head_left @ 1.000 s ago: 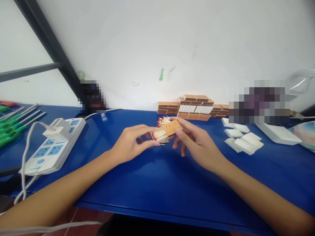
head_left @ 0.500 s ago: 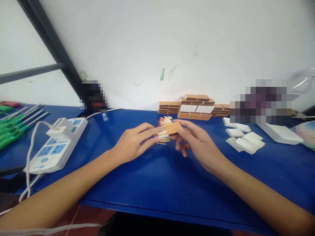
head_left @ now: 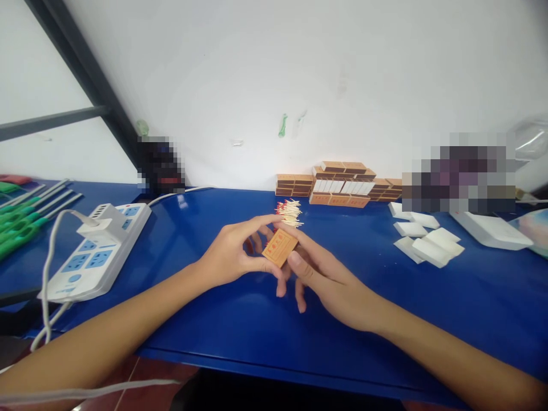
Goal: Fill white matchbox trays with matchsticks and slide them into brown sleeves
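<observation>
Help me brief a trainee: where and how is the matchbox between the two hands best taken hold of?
Probably grip the matchbox by opposite edges, coming from the right, thumb on the near one and fingers on the far one. It is a flat block, printed face up, so its edges suit a pinch; the left hand curls around its left side, and loose matches lie beyond it.

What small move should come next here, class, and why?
Perhaps gently press the matchbox shut before releasing it: the left hand and right hand both hold it but partly hide its edges, so whether it is fully closed cannot be told.
</observation>
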`<state>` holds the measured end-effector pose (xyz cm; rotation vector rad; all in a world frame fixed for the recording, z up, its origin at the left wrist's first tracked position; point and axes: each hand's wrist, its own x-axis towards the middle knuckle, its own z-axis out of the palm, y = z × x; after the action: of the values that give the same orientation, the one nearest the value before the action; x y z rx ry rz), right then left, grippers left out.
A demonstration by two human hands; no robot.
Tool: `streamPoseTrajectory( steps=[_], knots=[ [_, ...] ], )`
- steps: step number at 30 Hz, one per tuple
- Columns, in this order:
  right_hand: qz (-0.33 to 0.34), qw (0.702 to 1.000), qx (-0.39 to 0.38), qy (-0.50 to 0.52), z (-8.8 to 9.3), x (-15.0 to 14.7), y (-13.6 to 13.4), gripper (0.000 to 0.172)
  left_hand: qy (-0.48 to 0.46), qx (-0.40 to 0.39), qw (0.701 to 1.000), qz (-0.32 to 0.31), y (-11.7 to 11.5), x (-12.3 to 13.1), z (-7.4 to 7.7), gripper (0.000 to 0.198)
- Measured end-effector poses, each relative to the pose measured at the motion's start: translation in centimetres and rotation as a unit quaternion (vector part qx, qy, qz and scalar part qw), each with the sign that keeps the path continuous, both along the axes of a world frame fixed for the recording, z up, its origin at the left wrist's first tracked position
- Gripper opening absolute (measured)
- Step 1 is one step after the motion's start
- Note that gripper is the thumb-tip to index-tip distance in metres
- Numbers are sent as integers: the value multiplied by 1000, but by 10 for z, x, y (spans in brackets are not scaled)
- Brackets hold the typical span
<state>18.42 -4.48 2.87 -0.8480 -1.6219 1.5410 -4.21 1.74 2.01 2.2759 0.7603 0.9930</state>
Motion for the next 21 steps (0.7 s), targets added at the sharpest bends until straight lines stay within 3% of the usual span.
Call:
streamPoseTrajectory(
  steps=[3,7,12,16,21],
  knots=[
    [12,1000,10,-8,0,1,-2,65,-16,1,1000,-1,-2,0,-3,85],
    [13,999,13,-28,1,2,-1,65,-45,12,999,8,-6,3,-1,65],
    [-70,996,28,-45,3,9,12,76,-15,-46,998,38,-1,6,11,49],
    [-177,963,137,-153,-1,31,33,71,16,-13,995,98,41,10,25,37],
    [-247,844,320,-353,-9,52,50,43,44,73,988,127,127,38,41,30]
  ],
)
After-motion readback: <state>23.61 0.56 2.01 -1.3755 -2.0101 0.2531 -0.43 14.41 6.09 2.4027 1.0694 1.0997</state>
